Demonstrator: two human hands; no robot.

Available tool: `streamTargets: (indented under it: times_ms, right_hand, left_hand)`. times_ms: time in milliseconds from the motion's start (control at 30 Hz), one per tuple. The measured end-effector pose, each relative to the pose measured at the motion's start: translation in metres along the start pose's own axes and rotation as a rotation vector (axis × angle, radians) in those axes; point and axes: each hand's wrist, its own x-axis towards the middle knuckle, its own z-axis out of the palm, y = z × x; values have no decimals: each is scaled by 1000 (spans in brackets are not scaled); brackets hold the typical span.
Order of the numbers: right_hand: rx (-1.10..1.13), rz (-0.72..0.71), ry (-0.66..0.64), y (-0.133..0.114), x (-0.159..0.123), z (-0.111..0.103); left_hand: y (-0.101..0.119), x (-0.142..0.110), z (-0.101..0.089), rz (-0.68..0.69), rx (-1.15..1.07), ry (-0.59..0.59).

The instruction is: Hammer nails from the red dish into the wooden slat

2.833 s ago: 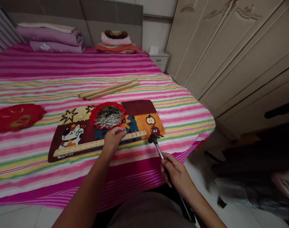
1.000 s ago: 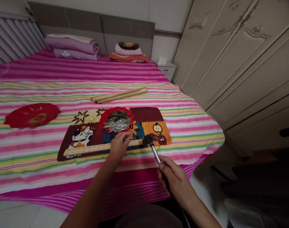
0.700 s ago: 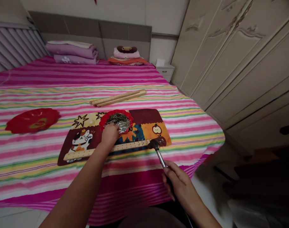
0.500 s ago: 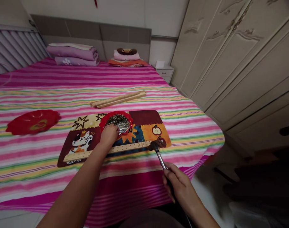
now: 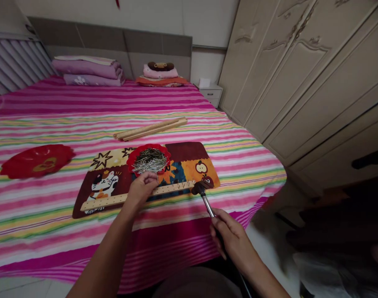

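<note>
Withdrawn from dish (image 5: 149,159) of nails since half a second ago, left hand (image 5: 141,187) now over slat (image 5: 136,195), fingers pinched together, contents not discernible; right hand (image 5: 230,238) clamped on hammer (image 5: 204,198), head resting at slat's right end. Slat: one pale wooden strip, row of holes along its length, several nails standing near right end, lying on cartoon mat (image 5: 189,165) on striped bed (image 5: 52,116). Counted: two red dishes, second (image 5: 37,159) well left; one bundle of spare slats (image 5: 150,128) beyond.
</note>
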Motion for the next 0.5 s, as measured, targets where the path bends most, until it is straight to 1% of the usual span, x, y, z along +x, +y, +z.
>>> streamTargets:
  times_ms: [33,100,267,500]
  right_hand:
    - [0,-5,-4,1,0,0]
    - [0,-15,-11,2,-1,-1]
    - [-10,-27,-18,4,0,-4]
    - [-18,-3,-14,4,3,-6]
  left_hand:
    - [-4,-4,5,-28,-63,-29]
    - [-9,-10,16,-54,-79,-57]
    - [-14,-14,34,-32,27,7]
    - [-20,-14,49,-71,-33,38]
